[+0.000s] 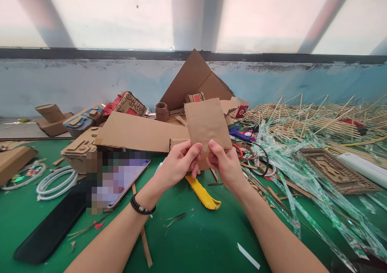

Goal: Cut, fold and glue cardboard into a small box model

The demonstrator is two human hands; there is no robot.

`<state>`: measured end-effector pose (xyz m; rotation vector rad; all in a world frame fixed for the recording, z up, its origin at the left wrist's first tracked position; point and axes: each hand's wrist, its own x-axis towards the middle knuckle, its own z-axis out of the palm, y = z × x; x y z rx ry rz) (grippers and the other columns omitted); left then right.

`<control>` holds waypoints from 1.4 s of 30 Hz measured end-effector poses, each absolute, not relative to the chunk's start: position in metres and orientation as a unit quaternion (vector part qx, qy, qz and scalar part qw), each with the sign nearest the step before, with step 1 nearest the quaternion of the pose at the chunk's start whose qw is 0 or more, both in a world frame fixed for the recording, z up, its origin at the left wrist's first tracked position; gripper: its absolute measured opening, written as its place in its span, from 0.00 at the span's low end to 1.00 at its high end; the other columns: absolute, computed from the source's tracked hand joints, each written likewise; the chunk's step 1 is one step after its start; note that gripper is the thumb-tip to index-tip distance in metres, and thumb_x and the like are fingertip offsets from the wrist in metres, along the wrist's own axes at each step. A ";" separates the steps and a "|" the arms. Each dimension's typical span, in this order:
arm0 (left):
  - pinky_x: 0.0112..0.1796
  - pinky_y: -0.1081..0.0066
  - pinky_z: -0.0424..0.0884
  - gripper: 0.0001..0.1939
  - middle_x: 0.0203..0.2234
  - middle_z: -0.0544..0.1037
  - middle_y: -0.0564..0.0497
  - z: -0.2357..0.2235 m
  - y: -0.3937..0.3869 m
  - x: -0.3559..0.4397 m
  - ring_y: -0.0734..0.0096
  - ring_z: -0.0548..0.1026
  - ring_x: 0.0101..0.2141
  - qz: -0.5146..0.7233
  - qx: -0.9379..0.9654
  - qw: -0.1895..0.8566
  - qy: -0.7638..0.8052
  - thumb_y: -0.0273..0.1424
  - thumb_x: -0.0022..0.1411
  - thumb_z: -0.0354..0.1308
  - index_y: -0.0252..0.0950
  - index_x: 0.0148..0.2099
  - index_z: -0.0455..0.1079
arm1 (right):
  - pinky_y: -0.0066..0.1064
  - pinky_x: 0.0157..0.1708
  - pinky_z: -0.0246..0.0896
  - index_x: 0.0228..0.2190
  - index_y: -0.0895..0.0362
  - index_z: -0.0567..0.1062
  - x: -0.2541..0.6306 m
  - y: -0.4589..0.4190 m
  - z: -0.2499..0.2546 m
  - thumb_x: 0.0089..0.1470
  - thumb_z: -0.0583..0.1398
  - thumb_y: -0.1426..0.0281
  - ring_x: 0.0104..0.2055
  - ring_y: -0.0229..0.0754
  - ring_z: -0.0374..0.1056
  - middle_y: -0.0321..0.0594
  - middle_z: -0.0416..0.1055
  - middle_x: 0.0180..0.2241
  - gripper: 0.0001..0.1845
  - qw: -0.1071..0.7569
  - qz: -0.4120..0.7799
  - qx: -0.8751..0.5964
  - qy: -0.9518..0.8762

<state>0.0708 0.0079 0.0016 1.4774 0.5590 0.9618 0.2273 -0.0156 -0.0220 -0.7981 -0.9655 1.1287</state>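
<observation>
Between my two hands I hold up a flat rectangular piece of cardboard (207,122), tilted a little. My left hand (180,160), with a dark beaded bracelet on its wrist, pinches the lower left edge, thumb on the near face. My right hand (223,160) pinches the lower edge further right in the same way. The fingers behind the sheet are partly hidden. Below the hands a yellow utility knife (204,194) lies on the green table. Behind the held piece rests a long cardboard strip (139,132).
To the left are a phone (130,182), a black slab (51,224), coiled white tubing (57,183) and cardboard models (80,152). At right lie plastic wrappers (290,160), thin wooden sticks (317,112) and a layered cardboard frame (338,170). A large cardboard sheet (190,77) leans on the wall.
</observation>
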 end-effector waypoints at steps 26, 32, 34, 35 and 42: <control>0.28 0.69 0.76 0.33 0.11 0.68 0.55 0.002 -0.004 0.077 0.72 0.71 0.17 0.377 0.659 0.598 0.257 0.59 0.69 0.57 0.39 0.23 0.62 | 0.24 0.14 0.44 0.19 0.53 0.63 0.221 -0.023 -0.023 0.54 0.70 0.44 0.15 0.28 0.43 0.24 0.49 0.14 0.33 0.622 0.551 -0.320 -0.455; 0.25 0.71 0.73 0.34 0.12 0.66 0.57 -0.003 -0.006 0.084 0.73 0.69 0.16 0.415 0.630 0.593 0.282 0.64 0.69 0.53 0.41 0.26 0.58 | 0.29 0.15 0.60 0.22 0.54 0.71 0.221 -0.026 -0.017 0.55 0.69 0.44 0.15 0.35 0.58 0.33 0.64 0.16 0.29 0.586 0.550 -0.330 -0.495; 0.24 0.70 0.73 0.35 0.11 0.64 0.58 -0.006 -0.008 0.087 0.72 0.69 0.15 0.423 0.628 0.589 0.283 0.66 0.67 0.53 0.42 0.26 0.57 | 0.30 0.14 0.61 0.25 0.53 0.73 0.218 -0.029 -0.018 0.54 0.70 0.44 0.15 0.37 0.61 0.34 0.67 0.17 0.27 0.605 0.535 -0.338 -0.483; 0.24 0.70 0.73 0.35 0.11 0.64 0.58 -0.007 -0.009 0.089 0.72 0.69 0.15 0.422 0.627 0.589 0.284 0.66 0.67 0.53 0.42 0.26 0.57 | 0.29 0.13 0.60 0.26 0.53 0.73 0.217 -0.030 -0.019 0.54 0.70 0.45 0.14 0.37 0.60 0.33 0.67 0.18 0.26 0.619 0.526 -0.341 -0.474; 0.26 0.70 0.73 0.35 0.09 0.65 0.57 -0.007 -0.007 0.084 0.74 0.68 0.14 0.439 0.618 0.587 0.284 0.64 0.68 0.55 0.41 0.24 0.58 | 0.26 0.15 0.53 0.24 0.54 0.69 0.225 -0.025 -0.023 0.58 0.69 0.45 0.16 0.32 0.54 0.28 0.59 0.15 0.28 0.603 0.530 -0.325 -0.500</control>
